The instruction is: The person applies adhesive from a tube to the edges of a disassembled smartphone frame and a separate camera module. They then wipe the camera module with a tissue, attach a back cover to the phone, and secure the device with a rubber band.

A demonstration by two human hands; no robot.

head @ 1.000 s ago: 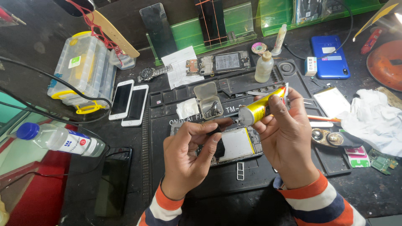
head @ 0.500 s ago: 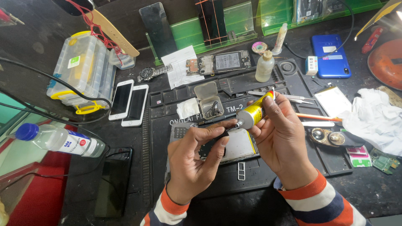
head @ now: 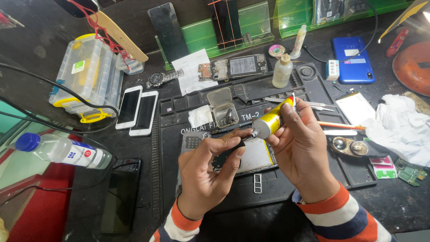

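My right hand (head: 302, 150) grips a yellow glue tube (head: 273, 120), tilted with its nozzle pointing down-left. My left hand (head: 208, 172) pinches the tube's thin black cap or tip (head: 237, 143) at the nozzle end. Both hands hover above an opened phone (head: 248, 157) that lies on a dark repair mat (head: 286, 183). The phone's middle is partly hidden by my fingers.
Two white phones (head: 136, 110) lie left of the mat, a dark phone (head: 121, 195) and a water bottle (head: 62, 150) nearer left. A clear parts box (head: 87, 76), a wristwatch (head: 159, 79), a small bottle (head: 282, 71), a blue phone (head: 354, 60), tweezers (head: 313, 103) and white cloth (head: 398, 127) surround the work.
Both hands have shifted slightly with the tube. My left fingers stay at the nozzle end and have turned a little.
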